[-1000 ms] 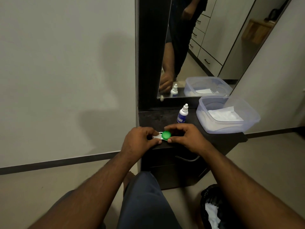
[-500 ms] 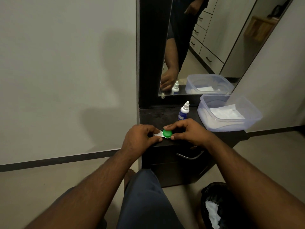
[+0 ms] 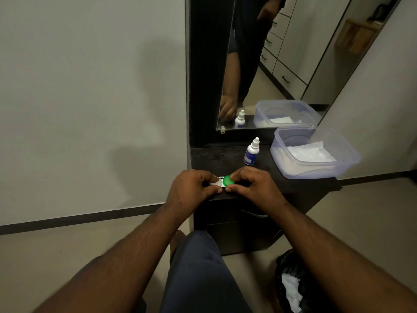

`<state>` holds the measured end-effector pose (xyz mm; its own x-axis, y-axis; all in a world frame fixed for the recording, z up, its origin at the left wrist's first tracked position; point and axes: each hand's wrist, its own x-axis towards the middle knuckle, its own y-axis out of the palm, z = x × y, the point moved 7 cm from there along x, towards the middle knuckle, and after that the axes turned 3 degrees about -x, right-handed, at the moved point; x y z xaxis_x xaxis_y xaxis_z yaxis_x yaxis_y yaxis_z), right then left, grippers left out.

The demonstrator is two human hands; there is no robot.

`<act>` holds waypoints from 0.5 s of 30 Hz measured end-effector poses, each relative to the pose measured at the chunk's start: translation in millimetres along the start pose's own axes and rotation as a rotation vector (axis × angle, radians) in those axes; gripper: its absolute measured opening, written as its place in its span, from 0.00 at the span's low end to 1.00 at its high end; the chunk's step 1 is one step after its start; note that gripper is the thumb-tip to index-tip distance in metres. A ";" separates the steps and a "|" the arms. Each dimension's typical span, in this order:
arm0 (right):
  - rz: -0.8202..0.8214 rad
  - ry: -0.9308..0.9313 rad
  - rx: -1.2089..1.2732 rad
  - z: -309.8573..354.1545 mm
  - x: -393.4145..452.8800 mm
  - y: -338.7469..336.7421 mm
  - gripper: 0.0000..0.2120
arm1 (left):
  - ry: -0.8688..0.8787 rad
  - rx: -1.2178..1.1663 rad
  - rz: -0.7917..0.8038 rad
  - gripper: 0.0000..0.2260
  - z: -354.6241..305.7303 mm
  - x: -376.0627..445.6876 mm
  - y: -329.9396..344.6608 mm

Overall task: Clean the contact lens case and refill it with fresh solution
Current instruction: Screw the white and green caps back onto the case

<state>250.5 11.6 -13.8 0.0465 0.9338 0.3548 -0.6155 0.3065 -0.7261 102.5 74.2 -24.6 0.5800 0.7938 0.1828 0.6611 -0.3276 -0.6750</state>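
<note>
green and white, the small plastic contact lens case (image 3: 222,181) lay at the dark cabinet top's (image 3: 216,158) 6 o'clock edge, long axis running 9 to 3. left hand (image 3: 190,188) pinched its white end; right hand (image 3: 253,185) gripped the round green cap (image 3: 228,180), likely to twist.

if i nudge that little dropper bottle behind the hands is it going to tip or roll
The dropper bottle stands upright on the dark cabinet top, tall and narrow with a tapered white cap, so a nudge near the top would probably tip it. Its body looks round, so once down it may roll. It seems small and plastic, likely light and easy to knock.
</note>
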 end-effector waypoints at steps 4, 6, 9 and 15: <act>0.016 0.021 -0.041 -0.6 -1.3 -0.9 0.10 | -0.003 -0.002 0.004 0.16 -2.2 -0.5 -0.5; 0.071 0.014 -0.021 1.0 1.8 -2.1 0.10 | -0.004 -0.006 0.003 0.16 -2.7 -0.5 -1.3; 0.266 0.040 -0.088 -1.4 8.8 -2.6 0.13 | 0.006 0.009 0.010 0.16 -3.1 0.4 -1.4; 0.393 0.044 -0.120 4.2 19.1 2.2 0.14 | 0.011 0.011 -0.005 0.16 -2.7 -0.7 -1.4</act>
<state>246.8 29.2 -6.2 -0.1388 0.9902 0.0128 -0.4968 -0.0584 -0.8659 102.5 72.7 -21.8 0.5815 0.7901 0.1939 0.6592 -0.3178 -0.6815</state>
